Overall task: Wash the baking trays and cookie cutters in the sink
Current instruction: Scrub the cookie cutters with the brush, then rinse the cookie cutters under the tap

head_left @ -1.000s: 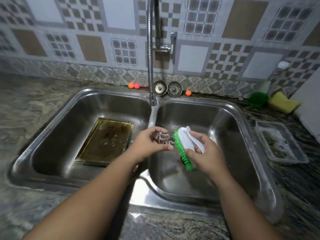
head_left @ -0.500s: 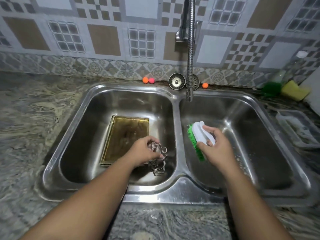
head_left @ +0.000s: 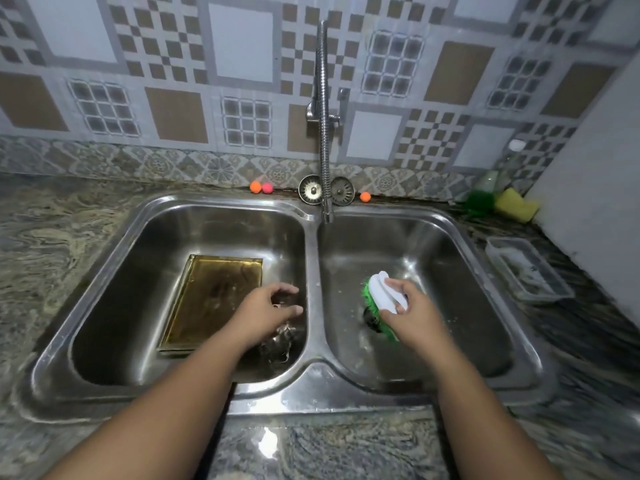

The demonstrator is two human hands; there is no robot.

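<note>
Head view: scrub brush (head_left: 384, 294) is clamped in right hand (head_left: 414, 315) over right basin (head_left: 450, 268). Left hand (head_left: 272, 311) is held fingers apart, nothing gripped, just above blurred cookie cutters (head_left: 280, 342) on left basin (head_left: 138, 289) floor, beside baking tray (head_left: 211, 299). Wet thin cutters could be fumbled; fingers could be nicked by the edges.

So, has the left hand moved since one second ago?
Yes. The left hand moved left, off the sink divider into the left basin, beside the tray.
</note>
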